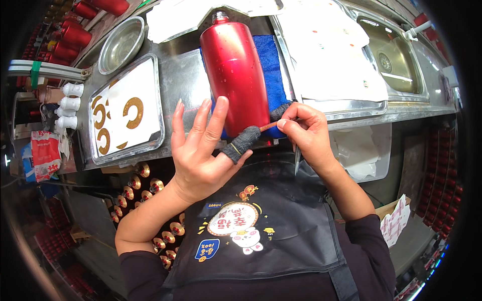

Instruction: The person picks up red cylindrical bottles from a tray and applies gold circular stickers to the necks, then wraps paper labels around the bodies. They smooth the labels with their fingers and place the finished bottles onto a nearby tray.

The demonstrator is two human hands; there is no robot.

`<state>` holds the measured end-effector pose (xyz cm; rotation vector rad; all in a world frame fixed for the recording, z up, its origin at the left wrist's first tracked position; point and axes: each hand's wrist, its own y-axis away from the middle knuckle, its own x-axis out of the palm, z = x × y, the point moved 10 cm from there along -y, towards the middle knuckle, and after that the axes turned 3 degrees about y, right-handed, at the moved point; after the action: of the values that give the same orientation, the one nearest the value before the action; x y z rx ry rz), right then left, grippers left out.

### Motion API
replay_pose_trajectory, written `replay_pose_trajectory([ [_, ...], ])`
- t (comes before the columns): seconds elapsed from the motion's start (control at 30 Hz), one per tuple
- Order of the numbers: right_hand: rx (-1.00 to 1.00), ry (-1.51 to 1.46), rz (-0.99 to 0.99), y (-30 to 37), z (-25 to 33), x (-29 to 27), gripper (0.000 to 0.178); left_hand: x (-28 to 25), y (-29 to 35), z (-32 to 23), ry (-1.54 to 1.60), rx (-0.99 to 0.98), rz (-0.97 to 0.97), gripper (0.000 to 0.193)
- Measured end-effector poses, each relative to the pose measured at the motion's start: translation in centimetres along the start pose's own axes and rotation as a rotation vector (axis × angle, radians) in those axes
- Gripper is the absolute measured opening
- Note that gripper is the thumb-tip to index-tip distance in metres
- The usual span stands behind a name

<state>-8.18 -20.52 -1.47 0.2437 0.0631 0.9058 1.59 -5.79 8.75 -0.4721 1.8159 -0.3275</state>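
A glossy red bottle [236,70] lies on its side on a blue towel [273,70], its neck pointing away and its base toward me. At the base, a thin reddish-brown strip [268,127] runs between my two hands. My left hand [203,158] has its fingers spread; the index finger, in a dark grey knitted sleeve [243,142], meets the strip's left end. With thumb and fingertip, my right hand [310,133] pinches the other end. A pointed metal tool [297,160], perhaps tweezers, sticks down from the right palm. Another grey sleeve [279,111] covers a right finger.
On the left, a metal tray [159,113] bears white sheets with gold curved decals [133,113]; a round metal bowl [122,46] stands behind it. White sheets [331,55] cover a tray at right, beside a sink [416,83]. Several gold-and-red pieces [144,169] sit below the counter.
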Motion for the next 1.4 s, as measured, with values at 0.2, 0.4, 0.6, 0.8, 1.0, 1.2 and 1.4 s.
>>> replay_pose_trajectory([
  [0.2,-0.024,0.046,0.025,0.1,0.3,0.2,0.012,0.2,-2.1,-1.5,-0.042,0.089,-0.008,0.02],
  [0.4,-0.054,0.118,0.029,0.0,0.8,0.4,0.012,1.7,-3.1,-0.8,-0.068,0.084,-0.083,0.03],
  [0.6,0.038,0.087,0.102,0.3,1.3,0.6,0.01,1.9,0.8,2.8,0.309,-0.147,-0.219,0.073],
  [0.8,0.014,0.177,0.095,1.3,4.2,0.2,0.01,2.3,5.0,3.1,0.319,-0.19,-0.14,0.059],
  [1.0,-0.077,0.237,0.056,1.6,5.1,-0.6,0.009,3.5,5.7,3.1,0.276,-0.17,-0.074,0.048],
  [1.2,-0.011,0.166,0.059,0.6,2.8,-1.1,0.01,2.7,4.2,2.3,0.21,-0.116,-0.062,0.045],
  [1.4,-0.019,0.15,0.069,0.3,2.3,-0.8,0.01,1.6,2.0,1.1,0.086,-0.046,-0.08,0.042],
])
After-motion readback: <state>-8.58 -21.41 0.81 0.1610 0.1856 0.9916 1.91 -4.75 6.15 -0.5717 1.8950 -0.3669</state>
